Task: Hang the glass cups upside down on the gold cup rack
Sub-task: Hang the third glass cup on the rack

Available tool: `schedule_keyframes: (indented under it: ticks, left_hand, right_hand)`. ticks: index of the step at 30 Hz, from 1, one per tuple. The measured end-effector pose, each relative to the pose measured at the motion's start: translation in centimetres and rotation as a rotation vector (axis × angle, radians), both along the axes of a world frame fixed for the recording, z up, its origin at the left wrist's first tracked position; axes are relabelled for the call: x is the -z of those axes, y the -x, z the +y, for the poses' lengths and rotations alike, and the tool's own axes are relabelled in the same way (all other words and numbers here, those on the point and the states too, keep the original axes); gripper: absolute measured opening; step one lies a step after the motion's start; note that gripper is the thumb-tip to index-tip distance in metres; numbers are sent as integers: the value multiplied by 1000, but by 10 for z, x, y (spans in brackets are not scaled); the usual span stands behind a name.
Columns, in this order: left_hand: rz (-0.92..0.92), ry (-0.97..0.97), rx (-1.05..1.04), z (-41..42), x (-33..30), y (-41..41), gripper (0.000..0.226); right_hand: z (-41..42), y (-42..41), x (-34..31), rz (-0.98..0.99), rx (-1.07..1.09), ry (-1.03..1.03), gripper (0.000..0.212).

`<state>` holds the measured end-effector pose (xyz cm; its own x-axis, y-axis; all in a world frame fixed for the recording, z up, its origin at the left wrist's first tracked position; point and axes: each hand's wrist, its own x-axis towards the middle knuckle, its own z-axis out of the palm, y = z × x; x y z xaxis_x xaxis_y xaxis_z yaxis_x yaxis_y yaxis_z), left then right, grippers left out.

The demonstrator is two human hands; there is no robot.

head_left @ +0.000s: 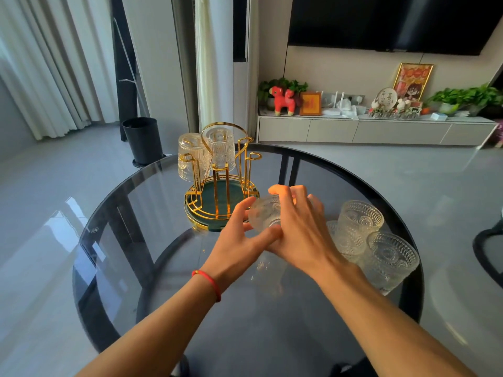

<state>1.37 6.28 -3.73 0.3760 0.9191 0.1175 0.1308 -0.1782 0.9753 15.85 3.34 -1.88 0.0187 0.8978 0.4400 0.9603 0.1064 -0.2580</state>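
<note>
The gold cup rack [246,161] stands on a dark green round tray at the far middle of the round glass table [130,208]. Two embossed glass cups hang upside down on its left prongs: one [190,156] at the left, one [221,148] under the loop handle. My right hand [302,229] grips another glass cup [265,213] just in front of the rack, tilted on its side. My left hand [239,240] touches that cup from the left with spread fingers. Three more cups [359,216] stand upright together at the right.
The rack's right prongs [253,156] are bare. A black bin [143,140] stands on the floor beyond the table at the left. A low cabinet with plants and ornaments [375,126] runs along the far wall. A dark chair edge [487,248] shows at the right.
</note>
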Motion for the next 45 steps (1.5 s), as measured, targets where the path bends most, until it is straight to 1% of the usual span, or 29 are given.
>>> schedule_keyframes:
  ticks: [1, 3, 5, 6, 8, 11, 13, 15, 16, 17, 18, 19, 20, 22, 23, 24, 25, 28, 30, 33, 37, 45]
  left_hand:
    - [-43, 20, 19, 1, -2, 2, 79]
    - [-69, 46, 57, 3, -4, 8, 79]
    - [-52, 46, 34, 5, -4, 13, 73]
    - [-79, 66, 1, 6, -5, 15, 68]
    - [-232, 197, -55, 8, -8, 17, 59]
    - [-487, 441, -77, 16, -10, 22, 48]
    - [-624, 559, -19, 19, -8, 22, 49]
    - [-709, 624, 59, 19, -7, 20, 49]
    - [-715, 613, 91, 20, -6, 19, 44]
    - [-687, 572, 109, 21, -4, 18, 38]
    - [-599, 490, 105, 22, -2, 18, 33]
    - [-444, 365, 77, 24, 2, 20, 32]
    - [-242, 193, 35, 27, 8, 23, 32]
    - [223, -254, -70, 34, 28, 28, 33]
    - [425, -452, -101, 37, 39, 29, 34]
    - [558, -583, -116, 40, 48, 30, 37]
    - [632, -643, -122, 42, 56, 29, 42]
    - [749, -671, -129, 45, 71, 29, 55]
    - [801, -692, -133, 47, 77, 30, 59]
    - [859, -708, -147, 47, 77, 28, 62]
    - [886, -706, -160, 47, 77, 28, 63]
    - [896, -705, -158, 46, 74, 27, 61]
  right_hand:
    - [-3, 4, -1, 110, -53, -2, 93]
    - [-8, 11, -2, 293, -146, 18, 97]
    - [-10, 16, 0, 376, -216, 36, 98]
    - [-9, 17, 2, 403, -239, 49, 96]
    - [-7, 15, 3, 487, -254, 80, 87]
    - [-2, 10, 4, 703, -167, 167, 74]
    - [0, 7, 6, 847, -139, 240, 70]
    - [2, 5, 8, 872, -135, 224, 63]
    - [4, 3, 8, 881, -125, 192, 57]
    - [4, 1, 7, 908, -113, 151, 51]
    - [5, -2, 6, 936, -96, 98, 48]
    - [7, -6, 4, 954, -68, 32, 48]
    - [8, -11, 2, 958, -31, -36, 51]
    - [12, -24, -4, 971, 55, -171, 54]
    - [16, -31, -9, 992, 98, -231, 54]
    - [21, -38, -14, 1012, 136, -282, 53]
    - [29, -44, -20, 1029, 169, -324, 52]
    - [63, -53, -45, 1068, 205, -403, 55]
    - [90, -54, -62, 1015, 228, -400, 56]
    - [128, -50, -85, 873, 204, -306, 57]
    - [167, -43, -108, 727, 146, -165, 59]
    - [196, -43, -110, 551, 35, 42, 68]
